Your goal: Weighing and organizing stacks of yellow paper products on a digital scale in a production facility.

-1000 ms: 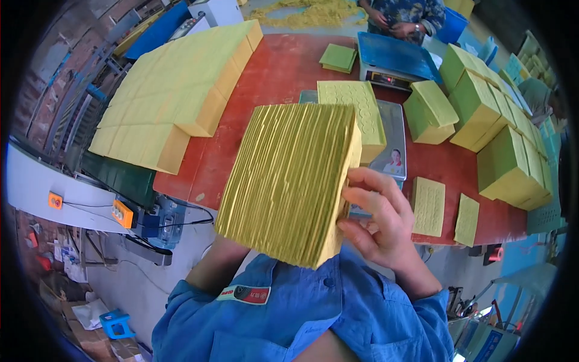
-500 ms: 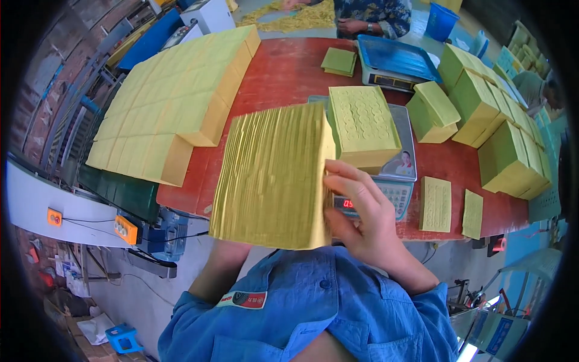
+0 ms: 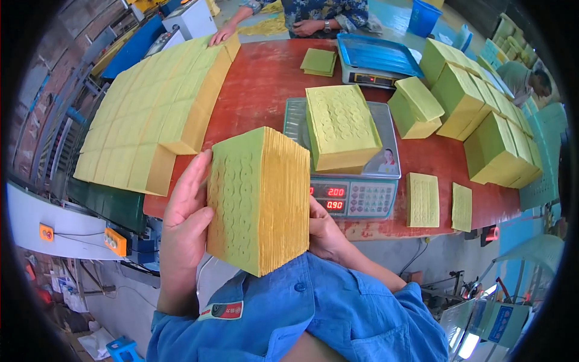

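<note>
A thick stack of yellow embossed paper (image 3: pixel 259 202) is held upright in front of my chest, its patterned face to the left and its layered edges toward me. My left hand (image 3: pixel 188 211) presses flat against the patterned side, thumb and fingers on it. On the opposite side my right hand (image 3: pixel 325 229) grips the stack, with some fingers hidden behind it. Just beyond, another embossed paper stack (image 3: pixel 344 123) rests on the pan of a digital scale (image 3: pixel 365 196) with lit red digits.
Rows of paper stacks (image 3: pixel 151 102) cover the table's left side; more stacks (image 3: pixel 464 96) stand at right. Two thin piles (image 3: pixel 423 200) lie near the front edge of the red table (image 3: pixel 253 78). A second scale (image 3: pixel 380 57) and a co-worker's hand (image 3: pixel 223 34) are at the far side.
The held stack has turned, bringing its patterned face into view on the left. My left hand has come out from behind it. A co-worker's hand now touches the far left stacks.
</note>
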Demonstrator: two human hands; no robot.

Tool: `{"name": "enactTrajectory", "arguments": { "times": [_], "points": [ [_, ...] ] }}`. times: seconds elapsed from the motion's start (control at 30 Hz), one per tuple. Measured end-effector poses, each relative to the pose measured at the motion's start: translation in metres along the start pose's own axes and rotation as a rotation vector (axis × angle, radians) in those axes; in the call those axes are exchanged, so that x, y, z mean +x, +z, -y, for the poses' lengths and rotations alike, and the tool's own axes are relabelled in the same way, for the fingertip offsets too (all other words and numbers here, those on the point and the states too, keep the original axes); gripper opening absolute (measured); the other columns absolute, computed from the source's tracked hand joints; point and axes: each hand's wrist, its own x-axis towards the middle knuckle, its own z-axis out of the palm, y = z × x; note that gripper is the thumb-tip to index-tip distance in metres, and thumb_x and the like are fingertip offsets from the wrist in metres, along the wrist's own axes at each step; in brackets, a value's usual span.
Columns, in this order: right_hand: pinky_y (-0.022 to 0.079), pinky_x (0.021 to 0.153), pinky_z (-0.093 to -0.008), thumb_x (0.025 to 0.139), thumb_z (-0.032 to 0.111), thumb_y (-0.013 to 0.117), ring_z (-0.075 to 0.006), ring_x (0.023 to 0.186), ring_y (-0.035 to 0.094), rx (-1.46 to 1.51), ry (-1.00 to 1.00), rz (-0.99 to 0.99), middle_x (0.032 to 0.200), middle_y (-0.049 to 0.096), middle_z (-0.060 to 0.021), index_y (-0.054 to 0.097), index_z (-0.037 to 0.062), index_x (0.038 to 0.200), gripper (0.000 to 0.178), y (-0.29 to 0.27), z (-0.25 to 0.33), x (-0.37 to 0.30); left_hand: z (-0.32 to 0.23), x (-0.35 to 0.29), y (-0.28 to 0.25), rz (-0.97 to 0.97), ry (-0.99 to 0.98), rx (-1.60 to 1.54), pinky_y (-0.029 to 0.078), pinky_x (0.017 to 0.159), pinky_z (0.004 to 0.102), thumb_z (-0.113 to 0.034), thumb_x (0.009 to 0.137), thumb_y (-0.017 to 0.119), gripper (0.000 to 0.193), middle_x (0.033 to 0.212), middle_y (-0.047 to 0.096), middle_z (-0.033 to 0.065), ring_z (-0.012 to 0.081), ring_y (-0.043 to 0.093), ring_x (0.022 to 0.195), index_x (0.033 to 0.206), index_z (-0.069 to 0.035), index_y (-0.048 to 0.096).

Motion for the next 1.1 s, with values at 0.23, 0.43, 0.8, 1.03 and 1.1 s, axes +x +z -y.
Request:
{"name": "enactTrajectory", "arguments": {
  "times": [0.23,0.43,0.8,1.03,1.1],
  "points": [
    [0.05,0.098,-0.036,0.087,-0.005,0.059,-0.0178,0.119,0.058,0.133,0.077,0.103,0.137,0.055,-0.0049,0.037,0.0097,0.148,0.067,-0.021,-0.015,0.018,0.003,-0.011,-0.009,-0.093,-0.081,-0.007,0.027,0.117,0.0383,-0.011,0.085,0.058,0.08,0.154,0.033,0.0195,0.0262,0.033,0.143,0.153,0.002,0.019],
    [0.056,0.089,-0.0358,0.088,-0.002,0.059,-0.019,0.107,0.065,0.14,0.019,0.114,0.126,0.062,-0.0086,0.045,0.0052,0.141,0.055,-0.016,-0.019,0.027,0.023,-0.034,-0.031,0.054,-0.447,-0.284,0.038,0.108,0.0358,-0.03,0.1,0.046,0.06,0.144,0.045,0.0178,0.0231,0.047,0.132,0.148,0.003,0.031],
    [0.05,0.095,-0.0326,0.09,-0.007,0.054,-0.0161,0.118,0.058,-0.253,0.003,-0.118,0.134,0.057,-0.0056,0.041,0.0077,0.146,0.06,-0.021,-0.013,0.033,0.057,-0.02,-0.048,0.107,-0.355,-0.218,0.037,0.11,0.0359,-0.027,0.1,0.044,0.058,0.145,0.044,0.0165,0.0218,0.045,0.134,0.148,0.002,0.029],
    [0.046,0.101,-0.0378,0.098,0.016,0.051,-0.0254,0.124,0.055,-0.326,-0.094,-0.134,0.139,0.053,-0.0177,0.036,0.0025,0.149,0.055,-0.016,-0.004,0.031,0.081,-0.014,-0.068,0.103,-0.477,-0.591,0.038,0.109,0.0362,-0.026,0.096,0.05,0.065,0.147,0.042,0.0153,0.0226,0.045,0.135,0.151,-0.001,0.026],
    [0.045,0.102,-0.0394,0.099,0.022,0.051,-0.0276,0.126,0.054,-0.305,-0.11,-0.148,0.14,0.051,-0.0197,0.034,0.0011,0.149,0.057,-0.013,-0.002,0.034,0.076,-0.009,-0.071,0.109,-0.475,-0.561,0.038,0.109,0.0364,-0.026,0.095,0.05,0.066,0.147,0.042,0.0152,0.0225,0.045,0.134,0.15,0.0,0.027]
  ]
}}
